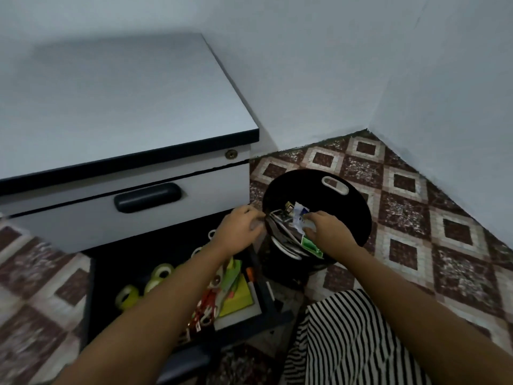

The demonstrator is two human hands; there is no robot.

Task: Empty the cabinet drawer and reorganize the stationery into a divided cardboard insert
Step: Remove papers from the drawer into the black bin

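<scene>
While both hands are busy at the mouth of the round black plastic waste bin [347,207], the stationery sits untouched. My left hand [241,226] pinches the left edge of a dark bundle of scrap papers and wrappers [286,232]; my right hand [324,232] grips its crumpled white-and-green end. The open dark drawer [116,262] lies down-left of the hands, under my left forearm, its long axis running from the grey cabinet [111,107] toward me. Yellow-green tape rolls [161,270] sit at its left side, yellow sticky notes [238,298] along its right edge. My left hand is nearer. No cardboard insert shows.

Black round bin [356,209], diamond-patterned floor tiles [433,218], striped fabric [349,343]
</scene>
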